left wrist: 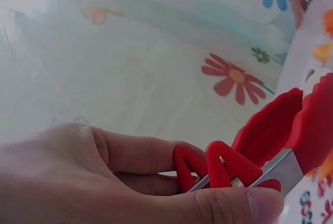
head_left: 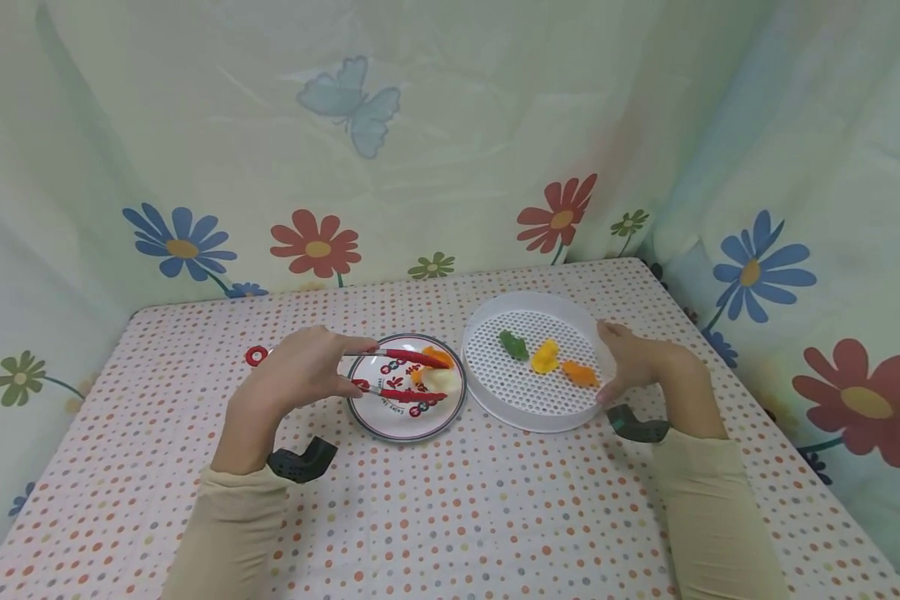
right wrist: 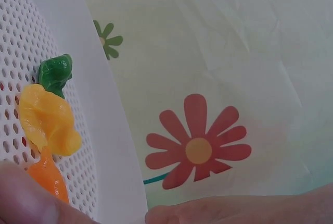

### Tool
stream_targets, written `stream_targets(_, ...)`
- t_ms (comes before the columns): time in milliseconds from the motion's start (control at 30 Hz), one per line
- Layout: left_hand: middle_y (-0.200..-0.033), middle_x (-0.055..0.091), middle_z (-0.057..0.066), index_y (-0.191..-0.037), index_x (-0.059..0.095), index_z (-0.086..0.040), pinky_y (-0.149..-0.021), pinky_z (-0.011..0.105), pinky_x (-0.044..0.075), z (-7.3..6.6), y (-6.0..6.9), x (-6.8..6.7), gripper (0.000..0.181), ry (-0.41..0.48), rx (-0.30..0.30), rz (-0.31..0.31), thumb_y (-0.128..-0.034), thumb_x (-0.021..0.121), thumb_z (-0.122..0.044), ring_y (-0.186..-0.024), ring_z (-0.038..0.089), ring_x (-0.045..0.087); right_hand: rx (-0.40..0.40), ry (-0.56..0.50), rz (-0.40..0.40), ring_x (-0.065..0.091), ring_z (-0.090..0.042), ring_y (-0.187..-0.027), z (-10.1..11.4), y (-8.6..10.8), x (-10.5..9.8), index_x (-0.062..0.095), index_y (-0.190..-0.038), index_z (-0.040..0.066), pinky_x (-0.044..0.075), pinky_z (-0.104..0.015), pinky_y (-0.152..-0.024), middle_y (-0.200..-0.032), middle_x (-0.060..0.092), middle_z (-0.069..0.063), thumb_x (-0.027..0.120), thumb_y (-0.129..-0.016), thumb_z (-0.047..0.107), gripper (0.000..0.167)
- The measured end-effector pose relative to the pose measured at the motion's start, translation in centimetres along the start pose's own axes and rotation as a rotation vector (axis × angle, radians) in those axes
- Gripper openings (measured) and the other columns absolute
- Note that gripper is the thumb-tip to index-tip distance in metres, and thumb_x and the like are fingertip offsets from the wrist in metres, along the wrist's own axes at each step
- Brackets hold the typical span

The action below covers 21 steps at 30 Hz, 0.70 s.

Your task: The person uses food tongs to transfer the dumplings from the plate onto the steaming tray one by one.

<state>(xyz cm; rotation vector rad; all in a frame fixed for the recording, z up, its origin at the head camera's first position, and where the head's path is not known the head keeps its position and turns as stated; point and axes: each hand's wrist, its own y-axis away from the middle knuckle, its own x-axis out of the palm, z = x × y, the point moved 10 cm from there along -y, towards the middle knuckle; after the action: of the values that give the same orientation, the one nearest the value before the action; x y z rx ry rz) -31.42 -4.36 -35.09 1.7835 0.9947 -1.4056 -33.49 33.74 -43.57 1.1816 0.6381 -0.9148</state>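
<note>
In the head view my left hand (head_left: 296, 371) holds red-tipped metal tongs (head_left: 412, 398) between thumb and fingers. Their two arms stand apart over a round patterned plate (head_left: 375, 421). On that plate lie a pale cream piece (head_left: 442, 381) and orange pieces, partly hidden by the tongs. To the right is a white round steamer tray (head_left: 487, 387) with a perforated floor. Inside it sit a green dumpling-like piece (head_left: 513, 345), a yellow one (head_left: 545, 357) and an orange one (head_left: 580, 374). My right hand (head_left: 633, 360) grips the tray's right rim, thumb toward the front.
Plate and tray stand side by side on a dotted tablecloth (head_left: 435, 517). A flowered curtain (head_left: 450, 167) hangs behind the table and along its sides. The tongs' red ring end (head_left: 257, 356) sticks out left of my left hand.
</note>
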Motion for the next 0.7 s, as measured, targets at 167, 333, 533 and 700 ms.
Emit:
stream_targets(167,-0.08,0.072,-0.005,-0.128,0.062,-0.024,-0.061,0.025,0.046,-2.0,-1.0,-1.5,0.066,-0.009,0.075,-0.048,-0.0666,0.086,-0.035,-0.072,0.011,0.058,0.013,0.01,-0.007,0.004,-0.055,-0.138,-0.4,0.2,-0.1,-0.004,-0.15,-0.002,0.015,-0.074,-0.102,-0.154,-0.005,-0.031,0.085,-0.061,0.046,0.135)
stream_targets(333,-0.064,0.065,-0.007,-0.127,0.063,-0.024,-0.058,0.024,0.046,-4.9,-3.2,-2.2,0.065,-0.044,0.156,-0.052,-0.0672,0.085,-0.036,-0.062,0.011,0.056,0.019,0.011,-0.008,0.003,-0.054,-0.138,-0.6,0.2,-0.2,-0.002,-0.15,-0.003,0.014,-0.073,-0.103,-0.154,-0.004,-0.03,0.085,-0.062,0.046,0.133)
stream_targets(533,-0.088,0.073,-0.007,-0.13,0.06,-0.026,-0.062,0.024,0.046,-7.9,-6.3,-1.2,0.064,-0.067,0.216,-0.002,-0.0714,0.083,-0.034,-0.071,0.011,0.057,0.024,0.019,-0.006,0.003,-0.053,-0.139,-0.6,0.3,-0.2,-0.002,-0.15,-0.002,0.012,-0.073,-0.103,-0.155,-0.004,-0.03,0.085,-0.063,0.046,0.132)
stream_targets(700,-0.109,0.07,-0.01,-0.131,0.058,-0.029,-0.069,0.026,0.048,-9.3,-8.1,0.3,0.061,-0.067,0.212,0.062,-0.0746,0.081,-0.032,-0.082,0.012,0.057,0.028,0.014,-0.006,0.003,-0.051,-0.14,-0.1,0.2,-0.1,-0.001,-0.151,-0.002,0.014,-0.072,-0.105,-0.155,-0.003,-0.029,0.086,-0.062,0.046,0.133)
